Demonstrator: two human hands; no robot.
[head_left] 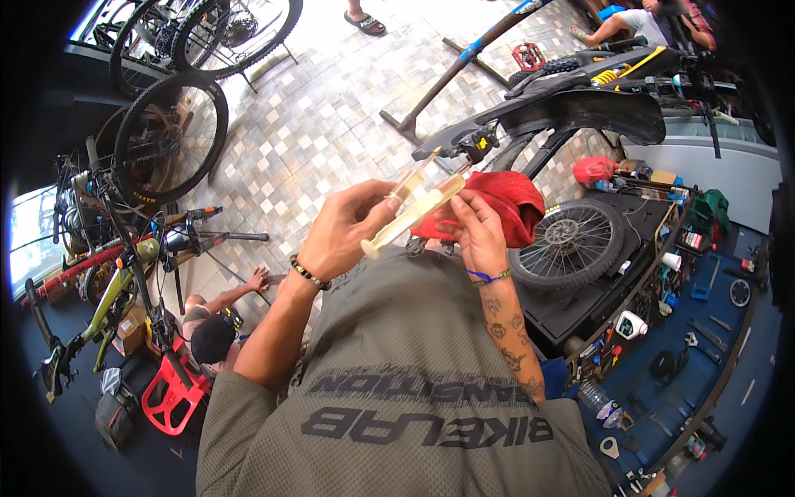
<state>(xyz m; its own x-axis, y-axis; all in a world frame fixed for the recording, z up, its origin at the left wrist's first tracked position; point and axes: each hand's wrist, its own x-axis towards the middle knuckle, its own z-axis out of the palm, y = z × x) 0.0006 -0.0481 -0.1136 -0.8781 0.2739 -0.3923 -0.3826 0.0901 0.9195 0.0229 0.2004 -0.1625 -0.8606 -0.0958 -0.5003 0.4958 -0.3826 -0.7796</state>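
Note:
My left hand (pixel 344 225) is closed on a clear syringe (pixel 409 182), its thumb close to a second, longer syringe (pixel 414 215) with yellowish contents, which lies at a slant across my fingers. My right hand (pixel 478 231) has its fingertips on the longer syringe near its upper end, other fingers curled. A bunched red cloth (pixel 517 203) sits just behind my right hand. The syringes' tips point up toward a black handlebar fitting (pixel 480 142), perhaps a brake lever; whether they connect to it I cannot tell.
Bicycles (pixel 124 273) and a red plastic seat (pixel 170 398) are at left, beside a crouching person (pixel 217 340). A wheel (pixel 563 244) and tool bench (pixel 679 373) are at right. A stand (pixel 443 87), a sandalled foot (pixel 364 21) and a seated person (pixel 638 29) are ahead.

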